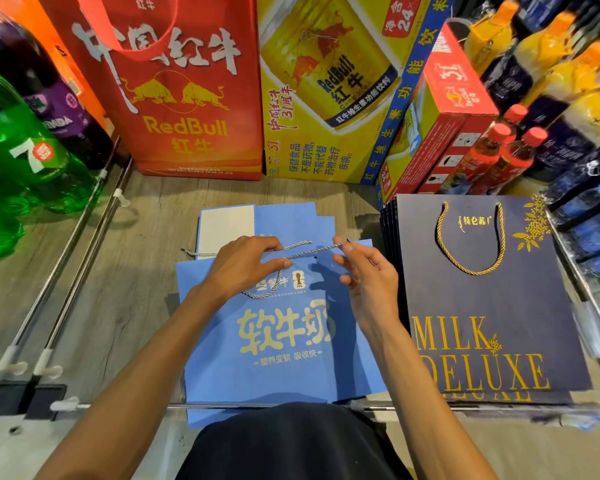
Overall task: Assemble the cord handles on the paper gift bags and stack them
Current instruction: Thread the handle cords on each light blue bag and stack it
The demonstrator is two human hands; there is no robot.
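Observation:
A flat light-blue paper gift bag (281, 362) with gold lettering lies on top of a pile of like bags (291, 220) in the middle of the wooden shelf. A silver-grey cord (309, 252) runs across its top edge and loops down below my left hand. My left hand (246, 265) pinches the cord near its middle, resting on the bag. My right hand (364, 271) pinches the cord's right end just above a small hole (316, 258) in the bag. A second grey cord end (189, 252) sticks out to the left.
A stack of dark navy "Milk Deluxe" bags (492, 323) with a gold cord handle (470, 237) lies at the right. Red Bull bag (174, 98) and cartons (329, 98) stand behind. Green bottles (25, 157) at the left, drink bottles (520, 150) at the right, metal rails (77, 251) along the shelf.

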